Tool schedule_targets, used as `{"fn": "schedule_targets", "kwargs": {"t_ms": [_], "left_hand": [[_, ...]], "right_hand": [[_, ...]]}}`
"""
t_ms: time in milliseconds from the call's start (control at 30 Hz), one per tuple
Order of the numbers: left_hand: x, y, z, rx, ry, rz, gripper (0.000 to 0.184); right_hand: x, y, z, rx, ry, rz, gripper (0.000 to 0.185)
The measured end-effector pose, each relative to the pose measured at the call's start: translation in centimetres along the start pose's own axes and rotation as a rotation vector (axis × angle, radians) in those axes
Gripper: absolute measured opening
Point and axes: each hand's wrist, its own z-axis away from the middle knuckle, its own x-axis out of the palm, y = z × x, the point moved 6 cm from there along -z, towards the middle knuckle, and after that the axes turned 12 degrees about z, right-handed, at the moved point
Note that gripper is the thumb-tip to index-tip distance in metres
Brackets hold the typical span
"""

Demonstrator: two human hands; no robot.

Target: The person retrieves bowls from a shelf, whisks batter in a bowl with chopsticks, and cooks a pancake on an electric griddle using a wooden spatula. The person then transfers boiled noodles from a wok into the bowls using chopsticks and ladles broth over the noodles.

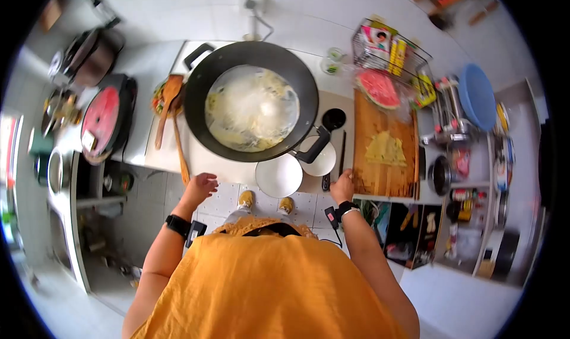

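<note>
A large black wok (pixel 196 95) holds a pale, foamy liquid with yellowish pieces. My left hand (pixel 200 187) is in front of the counter edge, fingers apart and holding nothing, near the end of a wooden spatula (pixel 169 92). At the counter edge, my right hand (pixel 342 186) has its fingers curled beside the handle of a black ladle (pixel 333 120) and a thin dark stick; what it grips, if anything, is too small to make out. Two white bowls (pixel 278 175) sit between the hands, below the wok.
Right of the wok, a wooden cutting board (pixel 380 181) bears a flat yellow piece of food. Behind it stand a wire basket (pixel 409 51) of packets and a wrapped red item. A rice cooker (pixel 94 57) and a round red-topped appliance (pixel 102 119) stand at left.
</note>
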Motion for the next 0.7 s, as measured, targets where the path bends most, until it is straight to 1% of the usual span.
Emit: {"fn": "schedule_targets", "kwargs": {"t_ms": [67,100,133,200,267,333,400,433,467,500,533,600,633,667,700], "left_hand": [[1.1,0.2,0.8,-0.022,0.048,0.056,0.025],[1.7,-0.1,0.9,-0.038,0.069,0.092,0.024],[2.2,-0.4,0.8,-0.054,0.086,0.124,0.024],[2.9,-2.6,-1.2,-0.027,0.101,0.228,0.028],[5.4,-1.5,-1.3,-0.065,0.119,0.542,0.038],[6.7,-2.5,-3.7,0.004,0.18,0.726,0.05],[8.4,-1.5,-4.6,0.0,0.203,0.96,0.061],[8.9,-1.4,-5.4,0.038,0.195,1.034,0.067],[9.3,-1.4,-6.2,0.077,0.185,1.103,0.073],[9.3,-0.9,-6.7,0.087,0.188,1.101,0.081],[9.4,-0.9,-7.1,0.097,0.196,1.112,0.081],[9.4,-0.4,-7.5,0.158,0.142,1.191,0.083],[9.5,-0.3,-7.5,0.154,0.105,1.323,0.085],[9.7,-0.3,-7.6,0.155,0.105,1.328,0.085],[9.9,0.1,-7.6,0.182,0.077,1.329,0.084]], "right_hand": [[3.7,1.7,-1.8,-0.015,-0.092,-0.111,0.057],[1.4,0.7,-1.2,-0.114,-0.072,-0.032,0.058],[1.4,1.2,-1.3,-0.25,0.097,0.005,0.063],[-2.9,0.5,0.6,-0.237,0.079,-0.073,0.068],[-6.0,1.3,1.5,-0.33,0.045,-0.269,0.066],[-7.1,3.5,-0.3,-0.459,0.112,-0.394,0.048],[-11.3,3.5,0.6,-0.257,-0.216,-0.72,0.033],[-13.3,3.0,0.8,-0.305,-0.168,-0.82,0.028],[-15.1,2.6,0.9,-0.349,-0.12,-0.924,0.025],[-16.5,1.9,0.9,-0.403,-0.171,-0.982,0.028],[-17.5,1.0,1.5,-0.419,-0.174,-0.976,0.028],[-19.9,-1.5,3.4,-0.59,-0.178,-1.251,0.033],[-21.0,-2.7,4.5,-0.702,-0.182,-1.2,0.033],[-20.7,-2.5,4.2,-0.705,-0.183,-1.196,0.033],[-21.2,-2.2,3.9,-0.77,0.008,-1.01,0.03]]}}
